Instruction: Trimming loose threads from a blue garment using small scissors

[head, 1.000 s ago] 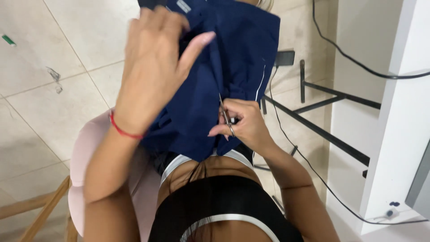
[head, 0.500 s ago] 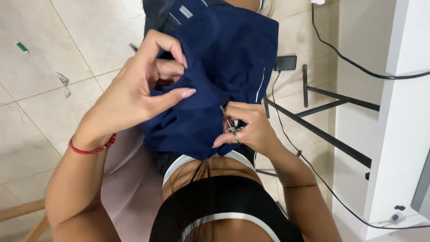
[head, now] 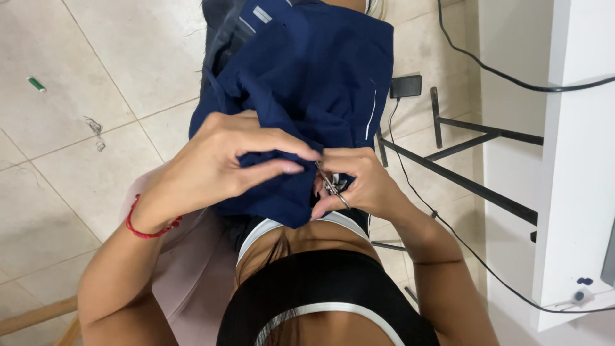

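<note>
A dark navy garment (head: 320, 77) with a thin white stripe lies over my lap. My left hand (head: 224, 160) pinches a fold of the fabric near its lower edge, a red cord bracelet on the wrist. My right hand (head: 359, 182) grips small metal thread snips (head: 330, 182), their tip touching the fabric right beside my left fingertips. The two hands meet at the middle of the garment.
Beige tiled floor (head: 83, 77) with bits of thread and a small green object (head: 36, 84) lies to the left. A black metal frame (head: 461, 173) and cables run at the right, beside a white table (head: 576, 160). A pink seat (head: 192, 275) is under me.
My left hand has come down from above the garment and closed on a fold next to the snips. My right hand stays in place with the snips.
</note>
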